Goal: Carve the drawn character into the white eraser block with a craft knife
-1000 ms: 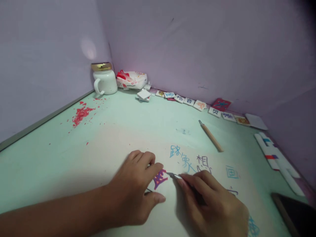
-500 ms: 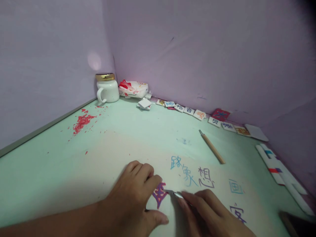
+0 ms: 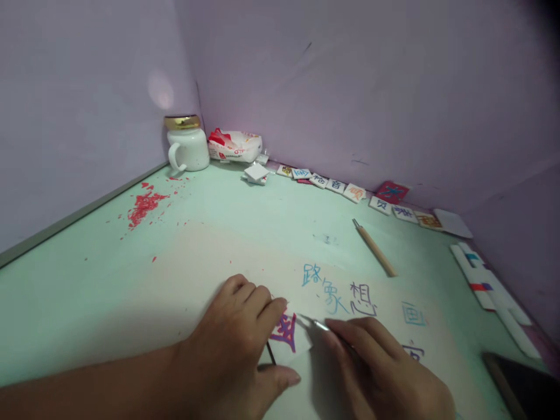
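While the left hand (image 3: 240, 332), curled, holds a small tile (image 3: 286, 331) marked in purple and red down on the pale green table (image 3: 227, 204), the right hand (image 3: 385, 364) grips a slim knife (image 3: 321, 325), its tip by the tile's marking, though from here I cannot tell whether they touch.
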Motion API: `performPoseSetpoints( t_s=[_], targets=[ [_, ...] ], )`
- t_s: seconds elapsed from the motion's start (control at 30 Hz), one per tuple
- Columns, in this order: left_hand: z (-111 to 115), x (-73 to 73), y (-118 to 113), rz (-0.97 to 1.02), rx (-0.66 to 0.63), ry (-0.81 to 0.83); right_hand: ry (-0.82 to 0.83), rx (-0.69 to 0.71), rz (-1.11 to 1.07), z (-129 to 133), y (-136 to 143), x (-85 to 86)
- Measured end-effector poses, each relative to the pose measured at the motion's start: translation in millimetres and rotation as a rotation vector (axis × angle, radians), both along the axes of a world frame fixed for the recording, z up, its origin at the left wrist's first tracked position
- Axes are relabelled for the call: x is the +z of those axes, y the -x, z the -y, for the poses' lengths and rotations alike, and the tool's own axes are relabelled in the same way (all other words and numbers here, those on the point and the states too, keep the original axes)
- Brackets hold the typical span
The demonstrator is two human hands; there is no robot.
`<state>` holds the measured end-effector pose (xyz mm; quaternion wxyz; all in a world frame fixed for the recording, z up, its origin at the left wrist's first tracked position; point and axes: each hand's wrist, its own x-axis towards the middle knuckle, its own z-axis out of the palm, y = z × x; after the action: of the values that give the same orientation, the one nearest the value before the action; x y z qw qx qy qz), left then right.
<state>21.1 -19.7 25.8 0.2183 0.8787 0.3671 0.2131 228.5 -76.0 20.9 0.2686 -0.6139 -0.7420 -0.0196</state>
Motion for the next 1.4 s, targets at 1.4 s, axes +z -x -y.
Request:
performPoseSetpoints(
  t_s=[1.4],
  targets=[
    [-3, -1.9, 0, 0.030, -0.050, -0.007, 0.173, -0.208, -0.815, 5, 7, -1.2]
  ],
)
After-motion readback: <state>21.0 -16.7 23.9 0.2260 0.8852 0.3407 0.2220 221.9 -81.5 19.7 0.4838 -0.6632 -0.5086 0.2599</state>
